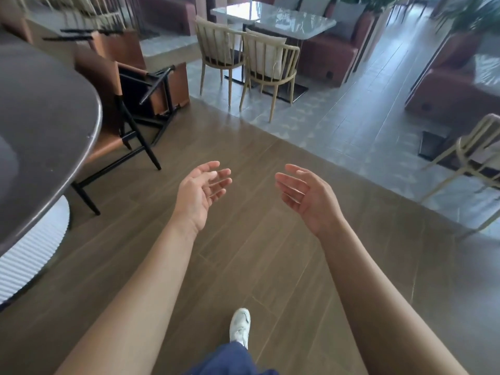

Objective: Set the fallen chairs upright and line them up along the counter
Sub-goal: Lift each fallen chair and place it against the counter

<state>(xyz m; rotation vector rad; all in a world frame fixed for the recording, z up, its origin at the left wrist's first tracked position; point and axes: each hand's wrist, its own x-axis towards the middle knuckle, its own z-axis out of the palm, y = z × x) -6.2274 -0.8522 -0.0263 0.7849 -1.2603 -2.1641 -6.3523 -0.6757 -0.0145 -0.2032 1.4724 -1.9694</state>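
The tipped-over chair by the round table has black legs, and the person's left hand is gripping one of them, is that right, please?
Not quite. The head view shows the left hand open, holding nothing, well apart from the tipped-over chair. That chair is by the round table and has black legs.

Daylight; tabletop point(296, 23) glaring; edges blurred, perhaps warped.
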